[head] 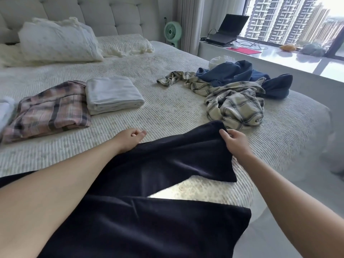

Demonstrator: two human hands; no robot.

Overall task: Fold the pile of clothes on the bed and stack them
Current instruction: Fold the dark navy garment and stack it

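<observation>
Right hand point(235, 142) pinches the black trousers' point(167, 164) leg hem; left hand point(130, 137) loosely curled, empty. Best pull taut toward twelve o'clock, edges matched.

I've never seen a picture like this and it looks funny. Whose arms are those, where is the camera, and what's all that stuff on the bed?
The camera sits on a person's head, so you see their own arms reaching forward. The right hand pinches a corner of a dark cloth spread in front of them. The left hand is at the cloth's other edge with fingers curled; whether it grips the cloth is hard to tell. On the bed, to the left, lie a folded pink plaid garment and a folded white one, side by side. To the right is an unfolded heap: a cream plaid piece and blue clothes.
</observation>
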